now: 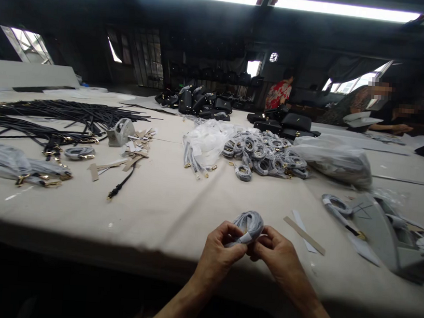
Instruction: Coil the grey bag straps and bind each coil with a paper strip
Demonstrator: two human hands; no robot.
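Near the front edge of the table I hold a coiled bag strap (254, 224) wrapped in greyish film, with a white band across its lower part. My left hand (222, 244) is closed on the coil's left side, thumb below and fingers behind. At the lower right of the coil, my right hand (273, 248) pinches its edge; the fingertips are partly hidden. To the right of my hands lie a tan paper strip (304, 235) and a white strip (303, 231), crossing each other.
A heap of coiled wrapped straps (265, 153) lies ahead, beside a plastic bag (335, 160). A tape dispenser (391, 234) stands at right, another dispenser (121, 132) at left. Black straps (66, 115) spread across the left. Black bags (201, 102) and people (279, 93) are farther back.
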